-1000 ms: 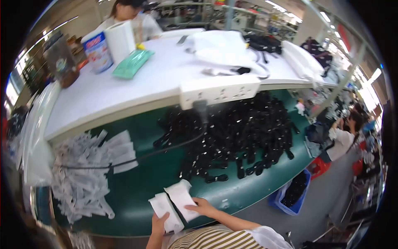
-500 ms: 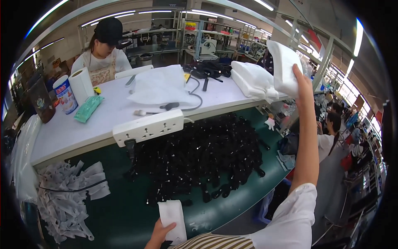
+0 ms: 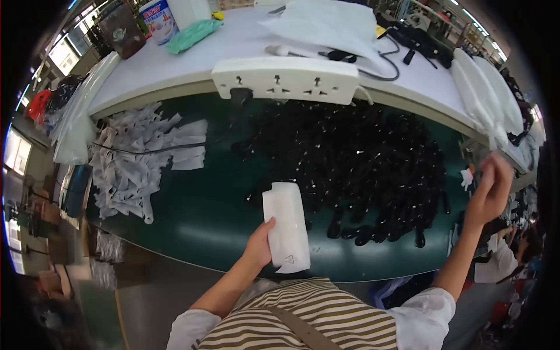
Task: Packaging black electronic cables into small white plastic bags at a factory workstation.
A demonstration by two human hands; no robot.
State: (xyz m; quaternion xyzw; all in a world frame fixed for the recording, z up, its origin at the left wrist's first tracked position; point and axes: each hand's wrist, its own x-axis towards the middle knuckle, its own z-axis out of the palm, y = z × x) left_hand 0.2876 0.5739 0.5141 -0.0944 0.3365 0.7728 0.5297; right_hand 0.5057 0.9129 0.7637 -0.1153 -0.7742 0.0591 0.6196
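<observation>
My left hand is closed around the left edge of a stack of white pouches, thumb on top, held above the green work surface. A small printed mark shows near the stack's lower end. Raised at the right, my right hand has loosely bent fingers, slightly blurred, with nothing visible in them. It is nearest to the white bundles at the right end of the upper shelf. In front of both hands spreads a large pile of black cables with small pale tips.
A heap of thin whitish strips lies on the left. Along the shelf edge runs a white power strip with a black plug. Above it are a white sheet, a grey cable, a green packet and a can.
My right hand has come down, and the white bundle it held is out of it; the bundles lie on the shelf. My left hand still holds its stack. The view has tilted down.
</observation>
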